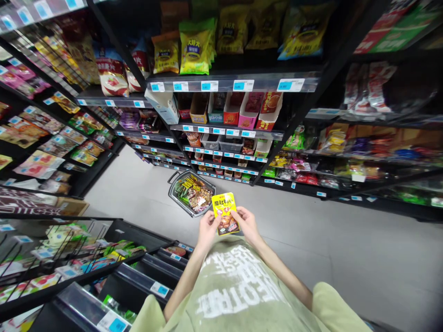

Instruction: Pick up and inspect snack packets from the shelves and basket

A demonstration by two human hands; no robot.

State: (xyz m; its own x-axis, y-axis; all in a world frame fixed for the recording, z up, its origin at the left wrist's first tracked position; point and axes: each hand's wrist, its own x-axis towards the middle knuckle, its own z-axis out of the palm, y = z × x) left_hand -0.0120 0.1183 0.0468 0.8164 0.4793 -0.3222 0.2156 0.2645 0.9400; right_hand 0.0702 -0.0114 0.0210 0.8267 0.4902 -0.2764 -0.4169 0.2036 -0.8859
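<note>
A yellow and brown snack packet is held upright in front of my body, its printed front facing me. My left hand pinches its left edge, thumb on the front. On the opposite edge, my right hand grips the packet in the same way. The fingers behind it are partly hidden. Just beyond, a dark shopping basket rests on the floor, filled with several small snack packets in green, yellow and brown.
Ahead stands a black shelf unit with bagged snacks on top and open boxes below. Another shelf with packets runs to the right. Racks of hanging packets line the left, and a low display is close by my left arm. Grey floor lies between.
</note>
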